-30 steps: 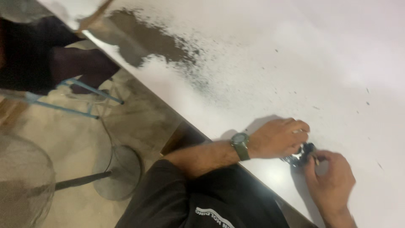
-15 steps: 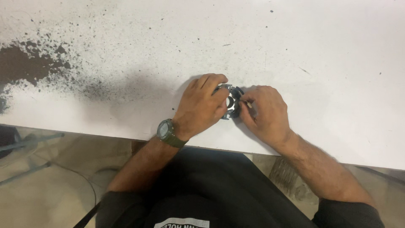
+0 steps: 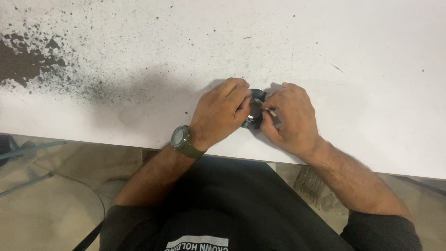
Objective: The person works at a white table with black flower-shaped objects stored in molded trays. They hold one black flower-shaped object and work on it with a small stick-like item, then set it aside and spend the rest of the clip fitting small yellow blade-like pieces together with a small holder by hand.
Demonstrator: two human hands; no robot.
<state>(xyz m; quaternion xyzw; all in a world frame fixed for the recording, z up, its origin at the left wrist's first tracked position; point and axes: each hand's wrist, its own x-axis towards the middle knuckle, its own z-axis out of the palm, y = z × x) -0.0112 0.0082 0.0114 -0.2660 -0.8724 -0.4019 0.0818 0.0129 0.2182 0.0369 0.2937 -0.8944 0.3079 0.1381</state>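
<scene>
White tabletop (image 3: 325, 56) fills most of the view, its near edge running just above a dull floor (image 3: 51, 204) and the person's dark shirt (image 3: 223, 204).

Nearest, the two forearms reach up from the shirt and meet just inside the table's edge; the left wrist carries an olive-green watch (image 3: 182, 139). The left hand (image 3: 218, 116) curls over a small dark round part (image 3: 254, 111), its fingers closed together against the part's left side. The right hand (image 3: 291, 122) holds the other side, thumb and forefinger pinched on a thin pale sliver (image 3: 265, 108) that may be a small stick or a strip, though the view is too small to be sure. The part sits on or just above the table, between the two hands and mostly hidden by them.

To do this well, I judge that the left hand should keep the part braced against the table so it cannot turn, while the right works the sliver with small, steady moves and light pressure, since something so thin could snap or slip.

Farther off, a dark speckled stain (image 3: 28, 60) spreads over the table's far left, well apart from the hands.

Compared with half a second ago, the hands have kept to the same spot and grip; the fingers have shifted slightly, and the pale sliver now shows at the right fingertips.
</scene>
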